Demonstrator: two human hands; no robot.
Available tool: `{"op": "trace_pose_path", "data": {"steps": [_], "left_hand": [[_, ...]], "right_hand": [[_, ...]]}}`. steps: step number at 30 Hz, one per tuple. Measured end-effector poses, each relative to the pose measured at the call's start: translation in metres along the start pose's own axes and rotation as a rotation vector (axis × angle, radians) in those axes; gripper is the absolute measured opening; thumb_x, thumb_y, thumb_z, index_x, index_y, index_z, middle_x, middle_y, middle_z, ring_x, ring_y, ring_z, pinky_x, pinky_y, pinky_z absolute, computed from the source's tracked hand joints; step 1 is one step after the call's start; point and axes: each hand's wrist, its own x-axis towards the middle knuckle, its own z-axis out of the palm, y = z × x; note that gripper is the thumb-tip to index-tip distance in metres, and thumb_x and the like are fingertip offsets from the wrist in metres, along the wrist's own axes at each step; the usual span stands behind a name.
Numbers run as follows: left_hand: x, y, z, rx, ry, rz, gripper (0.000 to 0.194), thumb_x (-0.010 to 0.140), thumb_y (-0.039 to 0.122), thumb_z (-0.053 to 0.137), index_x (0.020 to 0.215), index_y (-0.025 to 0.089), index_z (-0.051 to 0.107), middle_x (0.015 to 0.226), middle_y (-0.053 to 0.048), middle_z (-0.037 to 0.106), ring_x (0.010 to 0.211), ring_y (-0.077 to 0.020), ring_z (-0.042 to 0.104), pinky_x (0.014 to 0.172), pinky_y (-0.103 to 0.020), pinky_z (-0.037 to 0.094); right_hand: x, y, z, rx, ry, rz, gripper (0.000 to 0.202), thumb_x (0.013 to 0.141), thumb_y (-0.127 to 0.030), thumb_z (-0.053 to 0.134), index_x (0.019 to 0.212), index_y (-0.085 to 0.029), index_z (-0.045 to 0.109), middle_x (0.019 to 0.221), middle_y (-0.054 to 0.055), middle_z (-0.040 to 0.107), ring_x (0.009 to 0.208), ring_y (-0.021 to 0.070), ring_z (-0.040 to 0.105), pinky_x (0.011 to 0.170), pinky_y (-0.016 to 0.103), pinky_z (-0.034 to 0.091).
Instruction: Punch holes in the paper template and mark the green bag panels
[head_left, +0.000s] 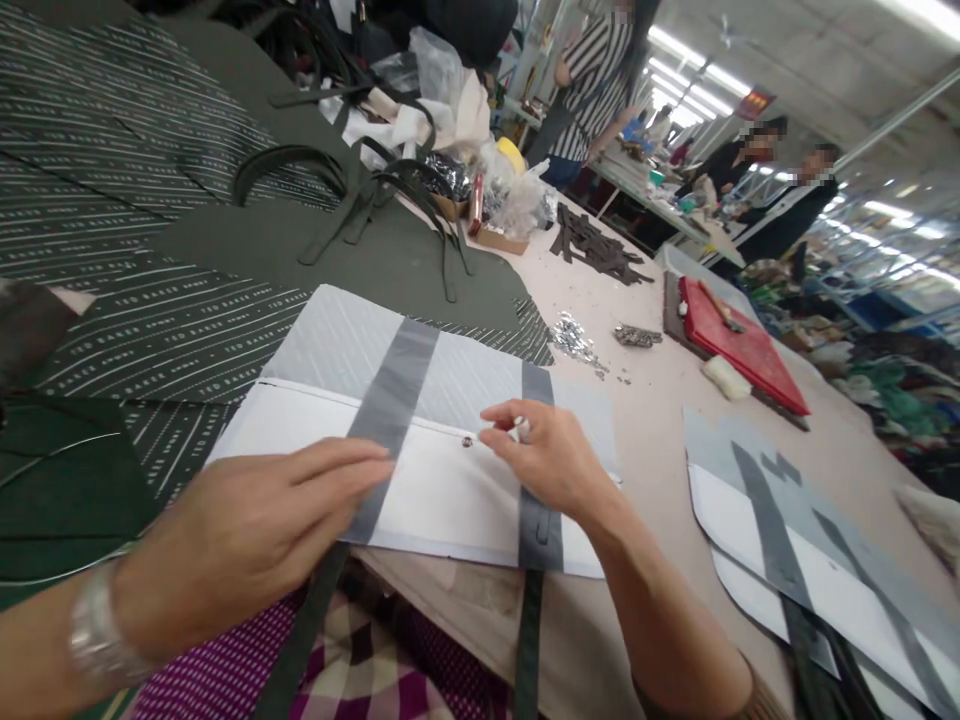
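A white and pale grey panel (450, 490) with two dark grey bands and hanging dark straps lies at the table's front edge. My left hand (262, 520) is over its left part, fingers extended and close together near the left band (394, 385); nothing shows in it. Near the panel's middle, my right hand (544, 450) has its thumb and index finger slightly apart, with a small pale object at the curled fingers that I cannot make out. A small round metal snap (467, 441) sits on the panel just left of those fingertips.
Dark printed fabric pieces (90, 200) spread over the left. Small metal parts (574, 338), dark strips (596, 245) and a red board (742, 345) with a hammer (721, 306) lie beyond. More panels (817, 560) rest at right. Several people are in the background.
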Motion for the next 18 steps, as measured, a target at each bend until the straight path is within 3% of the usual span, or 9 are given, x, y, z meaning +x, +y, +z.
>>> {"op": "trace_pose_path", "data": {"steps": [3, 7, 11, 18], "left_hand": [[0.046, 0.024, 0.033, 0.025, -0.047, 0.119, 0.028, 0.092, 0.014, 0.042, 0.111, 0.019, 0.061, 0.11, -0.004, 0.067, 0.072, -0.0154, 0.068, 0.056, -0.028, 0.054], [0.062, 0.03, 0.065, 0.071, -0.181, 0.118, 0.026, 0.086, 0.012, 0.049, 0.109, 0.019, 0.06, 0.101, -0.002, 0.066, 0.06, -0.0169, 0.064, 0.046, -0.032, 0.051], [0.056, 0.026, 0.072, 0.048, -0.253, 0.09, 0.027, 0.087, 0.012, 0.049, 0.111, 0.019, 0.058, 0.106, -0.002, 0.064, 0.062, -0.018, 0.065, 0.048, -0.034, 0.054], [0.056, 0.027, 0.069, 0.056, -0.24, 0.104, 0.026, 0.085, 0.011, 0.048, 0.106, 0.02, 0.06, 0.101, -0.002, 0.065, 0.056, -0.0193, 0.061, 0.045, -0.036, 0.051]], "right_hand": [[0.007, 0.003, 0.02, -0.222, -0.12, -0.047, 0.022, 0.085, -0.027, 0.06, 0.102, -0.019, 0.071, 0.096, 0.007, 0.072, 0.086, 0.0192, 0.065, 0.08, 0.03, 0.044], [0.009, 0.009, 0.034, -0.295, -0.146, -0.056, 0.017, 0.087, -0.025, 0.057, 0.099, -0.02, 0.069, 0.094, 0.006, 0.071, 0.088, 0.0184, 0.063, 0.079, 0.028, 0.042], [0.01, 0.01, 0.032, -0.225, -0.153, -0.047, 0.01, 0.085, -0.022, 0.059, 0.086, -0.02, 0.068, 0.081, 0.003, 0.069, 0.076, 0.0155, 0.061, 0.071, 0.026, 0.039], [0.019, 0.011, 0.019, -0.039, -0.255, 0.126, 0.013, 0.08, -0.025, 0.06, 0.074, -0.018, 0.069, 0.066, -0.001, 0.065, 0.061, 0.0114, 0.054, 0.058, 0.023, 0.034]]}}
